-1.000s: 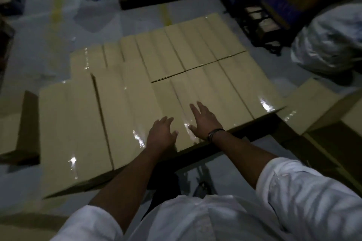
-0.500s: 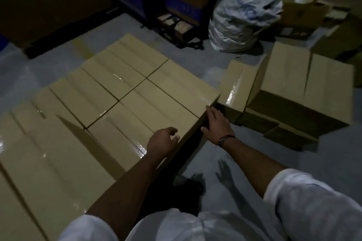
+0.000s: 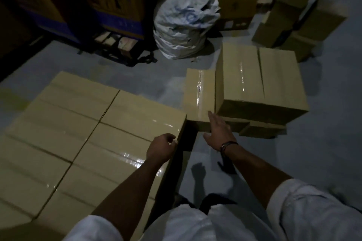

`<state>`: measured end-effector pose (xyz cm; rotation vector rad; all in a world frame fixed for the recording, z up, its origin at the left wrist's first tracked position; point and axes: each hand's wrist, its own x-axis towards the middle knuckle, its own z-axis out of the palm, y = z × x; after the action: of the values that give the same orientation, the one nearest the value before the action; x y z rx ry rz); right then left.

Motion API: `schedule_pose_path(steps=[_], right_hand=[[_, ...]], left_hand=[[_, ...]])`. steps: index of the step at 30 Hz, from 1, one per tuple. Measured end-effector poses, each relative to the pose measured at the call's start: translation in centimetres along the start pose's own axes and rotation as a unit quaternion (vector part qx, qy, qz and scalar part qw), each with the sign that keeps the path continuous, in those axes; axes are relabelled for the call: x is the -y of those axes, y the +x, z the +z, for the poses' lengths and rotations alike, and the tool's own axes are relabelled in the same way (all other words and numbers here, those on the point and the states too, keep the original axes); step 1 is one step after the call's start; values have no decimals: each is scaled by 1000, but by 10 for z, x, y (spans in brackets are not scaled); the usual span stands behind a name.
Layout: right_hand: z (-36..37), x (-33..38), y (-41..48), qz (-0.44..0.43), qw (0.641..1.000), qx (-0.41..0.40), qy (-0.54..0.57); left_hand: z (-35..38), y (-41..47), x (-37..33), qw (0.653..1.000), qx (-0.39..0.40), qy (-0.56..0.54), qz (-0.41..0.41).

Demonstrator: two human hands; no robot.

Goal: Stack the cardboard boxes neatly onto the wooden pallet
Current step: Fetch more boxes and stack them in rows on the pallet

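The left hand (image 3: 161, 148) rests loosely curled on the stack (image 3: 98, 133), at its right edge. The right hand (image 3: 217, 131), fingers straight, hovers at the box (image 3: 198, 92) just right.

stacked boxes (image 3: 88, 133): flat taped layer, 8 o'clock
left hand (image 3: 160, 149): curled at the stack's right edge, grip unclear tbh
right hand (image 3: 219, 133): fingers straight, at the low box (image 3: 197, 96), 1 o'clock
white sack (image 3: 184, 21): 12 o'clock

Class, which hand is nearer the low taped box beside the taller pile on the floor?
Right. The right hand stretches toward the near edge of the low taped box; the left hand sits back at the edge of the stacked boxes.
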<state>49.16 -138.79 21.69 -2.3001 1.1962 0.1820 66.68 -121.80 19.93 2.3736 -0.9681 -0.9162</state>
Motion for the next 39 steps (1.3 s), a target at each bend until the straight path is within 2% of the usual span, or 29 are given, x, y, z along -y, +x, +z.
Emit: schedule_pose_path(steps=[10,14,18,25,32,39], right_hand=[[-64,-98,85,128,986,-62,84],[-88,-154,148,142,983,-61,95],[-107,-219,224,149,981,-24,118],[-144,-311,342,182,976,1,116],[-152,-367,430,191,972,0,135],[-139,-390,500,177,974,12,140]], left_hand=[[16,131,-107,992,68,72,74],[35,188,-156,992,72,87,55],[62,252,-209,992,70,93,42],[124,361,-281,992,97,75,-18],[173,452,-320,993,68,97,-21],[208,521,-338,987,85,120,-67]])
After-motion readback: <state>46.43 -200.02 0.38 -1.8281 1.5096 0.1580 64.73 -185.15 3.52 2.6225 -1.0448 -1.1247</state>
